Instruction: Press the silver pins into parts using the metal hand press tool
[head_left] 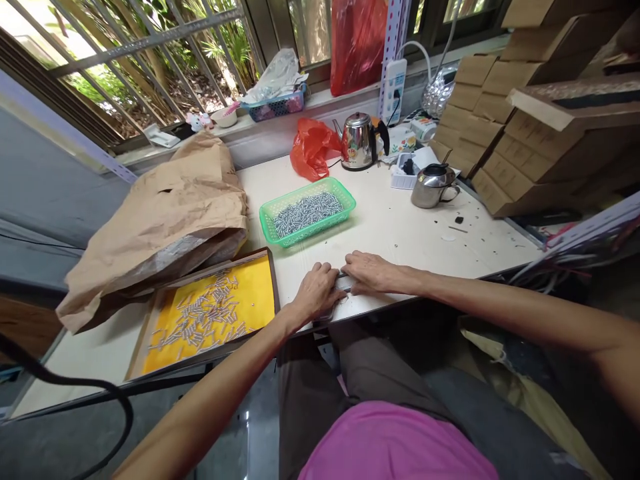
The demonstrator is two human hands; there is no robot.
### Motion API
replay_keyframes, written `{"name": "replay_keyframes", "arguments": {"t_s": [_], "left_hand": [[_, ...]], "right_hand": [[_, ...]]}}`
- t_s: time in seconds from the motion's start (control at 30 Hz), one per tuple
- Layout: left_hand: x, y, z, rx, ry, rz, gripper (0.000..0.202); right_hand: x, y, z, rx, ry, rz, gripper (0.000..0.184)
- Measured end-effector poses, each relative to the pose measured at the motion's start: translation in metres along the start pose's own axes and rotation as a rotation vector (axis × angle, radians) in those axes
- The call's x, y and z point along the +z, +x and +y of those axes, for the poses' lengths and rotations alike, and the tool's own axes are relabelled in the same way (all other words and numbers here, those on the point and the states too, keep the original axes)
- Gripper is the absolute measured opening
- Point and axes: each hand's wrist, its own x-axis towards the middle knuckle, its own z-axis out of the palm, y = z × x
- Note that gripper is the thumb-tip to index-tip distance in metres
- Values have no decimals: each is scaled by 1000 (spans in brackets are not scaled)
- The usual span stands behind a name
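Note:
At the table's front edge my left hand [316, 291] and my right hand [373, 272] are close together, fingers curled. Between them both grip a small grey, metal-looking block [343, 283], most of it covered by my fingers. Beyond them a green plastic basket [267, 231] holds many small silver metal pins [310, 213]. Left of my left hand lies a shallow tray [273, 280] lined with yellow cloth [263, 283], with similar pins [207, 310] scattered over it.
A crumpled brown paper bag [170, 200] lies behind the tray. A kettle [358, 141], a red plastic bag [311, 148] and a small metal pot [431, 187] stand farther back. Cardboard boxes [535, 143] are stacked at right. Small scraps [459, 220] dot the table [390, 220].

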Motion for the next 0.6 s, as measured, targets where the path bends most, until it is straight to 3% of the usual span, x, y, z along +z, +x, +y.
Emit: {"name": "replay_keyframes", "arguments": {"t_s": [0.17,0.3,0.37,0.47,0.53,0.6], "left_hand": [[4,5,4,-122,-116,49,14],[10,1,13,-202,-84,113,17],[19,-5,22,-243,-63,212,20],[39,-15,38,-209,-79,359,27],[51,-19,49,-154,-105,403,30],[58,-22,58,-125,-138,406,28]], "right_hand": [[11,4,3,2,21,55,13],[14,5,8,-3,-10,138,21],[12,7,15,-12,-22,149,37],[9,13,27,-102,31,58,47],[9,17,34,-124,84,45,37],[11,21,38,-79,92,117,27]]}}
